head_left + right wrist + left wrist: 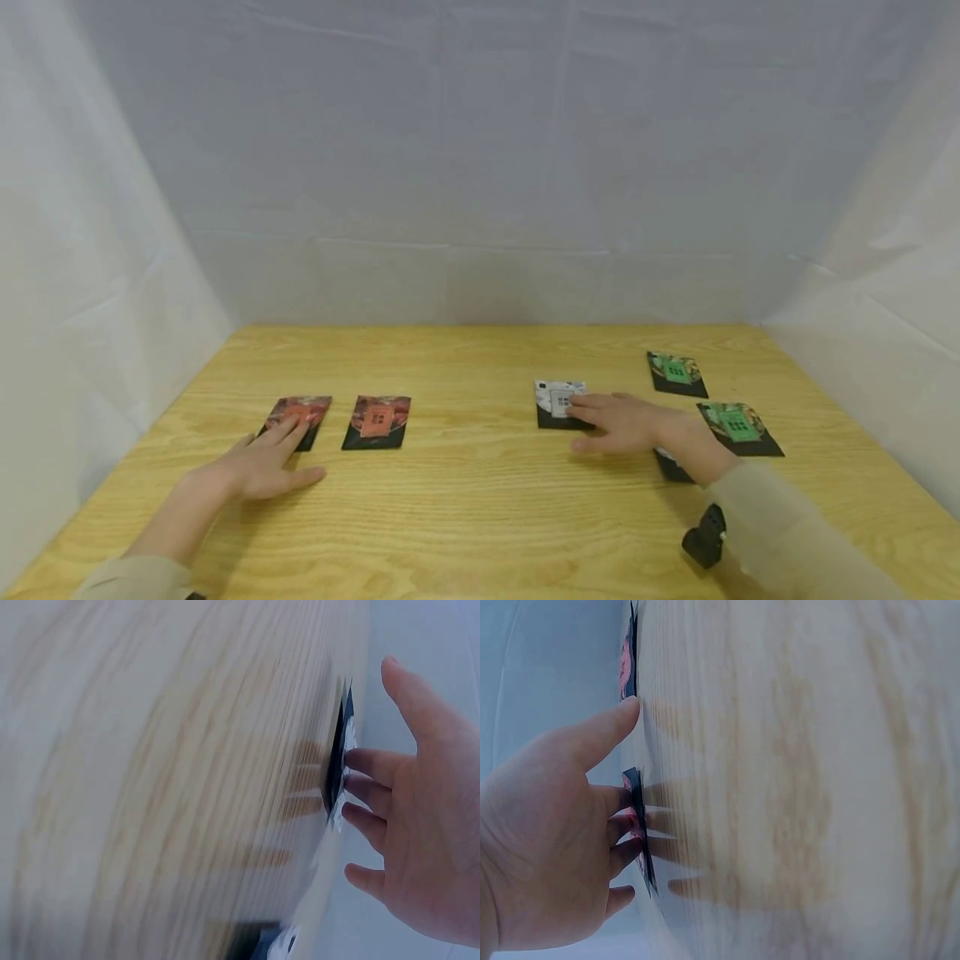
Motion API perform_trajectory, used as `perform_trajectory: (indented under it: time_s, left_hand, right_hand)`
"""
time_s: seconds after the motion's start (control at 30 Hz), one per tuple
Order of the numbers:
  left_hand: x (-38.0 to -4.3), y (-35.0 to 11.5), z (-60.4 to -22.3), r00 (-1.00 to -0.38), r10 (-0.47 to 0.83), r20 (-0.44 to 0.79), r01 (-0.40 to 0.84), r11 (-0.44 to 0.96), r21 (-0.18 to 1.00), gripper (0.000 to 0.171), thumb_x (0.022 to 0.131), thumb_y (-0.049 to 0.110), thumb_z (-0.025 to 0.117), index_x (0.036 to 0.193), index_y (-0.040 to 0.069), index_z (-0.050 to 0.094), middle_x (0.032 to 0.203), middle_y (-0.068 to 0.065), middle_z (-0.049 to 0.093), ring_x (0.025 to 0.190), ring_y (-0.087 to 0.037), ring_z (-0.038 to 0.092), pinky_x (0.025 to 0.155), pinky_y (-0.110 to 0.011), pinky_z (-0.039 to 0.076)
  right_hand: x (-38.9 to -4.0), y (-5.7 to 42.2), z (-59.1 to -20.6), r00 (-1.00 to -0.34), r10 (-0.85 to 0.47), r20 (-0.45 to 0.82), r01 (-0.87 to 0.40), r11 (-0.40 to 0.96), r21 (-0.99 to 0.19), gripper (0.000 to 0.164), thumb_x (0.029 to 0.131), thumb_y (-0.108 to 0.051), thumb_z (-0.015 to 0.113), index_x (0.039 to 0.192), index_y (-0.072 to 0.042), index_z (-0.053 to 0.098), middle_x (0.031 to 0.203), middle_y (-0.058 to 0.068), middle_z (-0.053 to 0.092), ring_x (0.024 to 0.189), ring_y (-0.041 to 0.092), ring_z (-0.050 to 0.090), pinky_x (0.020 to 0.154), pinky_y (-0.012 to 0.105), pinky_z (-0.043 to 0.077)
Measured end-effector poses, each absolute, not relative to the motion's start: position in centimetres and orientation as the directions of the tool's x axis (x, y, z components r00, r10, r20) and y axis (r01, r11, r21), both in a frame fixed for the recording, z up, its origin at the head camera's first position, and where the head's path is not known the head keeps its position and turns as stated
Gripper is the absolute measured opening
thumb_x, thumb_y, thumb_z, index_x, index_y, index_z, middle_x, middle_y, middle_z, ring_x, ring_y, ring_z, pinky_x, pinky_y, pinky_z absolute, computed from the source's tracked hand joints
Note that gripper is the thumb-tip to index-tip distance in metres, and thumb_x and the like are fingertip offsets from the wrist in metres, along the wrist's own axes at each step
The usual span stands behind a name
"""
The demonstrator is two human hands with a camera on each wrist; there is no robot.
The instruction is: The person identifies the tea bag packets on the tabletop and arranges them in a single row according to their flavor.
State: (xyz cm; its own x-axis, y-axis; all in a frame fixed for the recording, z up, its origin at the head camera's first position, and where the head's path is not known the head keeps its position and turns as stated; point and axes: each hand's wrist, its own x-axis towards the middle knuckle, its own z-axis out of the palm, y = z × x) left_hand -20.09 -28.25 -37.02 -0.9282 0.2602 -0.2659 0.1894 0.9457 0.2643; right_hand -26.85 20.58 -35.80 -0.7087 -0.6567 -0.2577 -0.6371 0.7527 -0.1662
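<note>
My left hand (262,467) has its fingers extended, with the fingertips on the red-and-black packet (306,408) at the far left. In the left wrist view those fingertips meet the face of the same packet (639,832), and the thumb stands apart. A second red-and-black packet (377,422) lies flat just right of it. On the other side, my right hand (622,425) rests straight fingertips on a white-and-black packet (557,404). The right wrist view has the fingers touching that packet's white face (341,765). Another packet (672,468) is partly hidden under the right wrist.
Two green-and-black packets lie at the right, one farther back (677,372) and one nearer (740,428) beside the right forearm. Everything lies on a wooden table (457,517). White sheets (480,167) enclose its back and sides.
</note>
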Motion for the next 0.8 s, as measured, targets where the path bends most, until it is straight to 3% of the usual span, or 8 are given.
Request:
perform_trajectory:
  time_s: [0.57, 0.8]
  left_hand:
    - [-20.2, -28.2, -37.0, -0.929, 0.261, -0.263, 0.194, 0.947, 0.256, 0.095, 0.088, 0.061, 0.046, 0.142, -0.012, 0.019, 0.145, -0.037, 0.01, 0.13, -0.053, 0.015, 0.099, -0.07, 0.008]
    - [-20.3, -28.3, -37.0, -0.925, 0.267, -0.271, 0.197, 0.945, 0.26, 0.095, 0.088, 0.061, 0.046, 0.142, -0.012, 0.018, 0.145, -0.037, 0.01, 0.13, -0.053, 0.014, 0.099, -0.07, 0.008]
  right_hand:
    - [-26.4, 16.1, -35.6, -0.661, -0.694, -0.287, -0.708, 0.703, -0.071, 0.072, 0.092, -0.058, 0.04, 0.147, -0.012, 0.03, 0.152, 0.008, 0.023, 0.139, 0.026, 0.019, 0.11, 0.049, 0.018]
    - [-25.9, 14.5, -35.5, -0.643, -0.707, -0.296, -0.725, 0.686, -0.066, 0.073, 0.091, -0.06, 0.04, 0.147, -0.014, 0.029, 0.153, 0.005, 0.021, 0.139, 0.024, 0.019, 0.11, 0.051, 0.015]
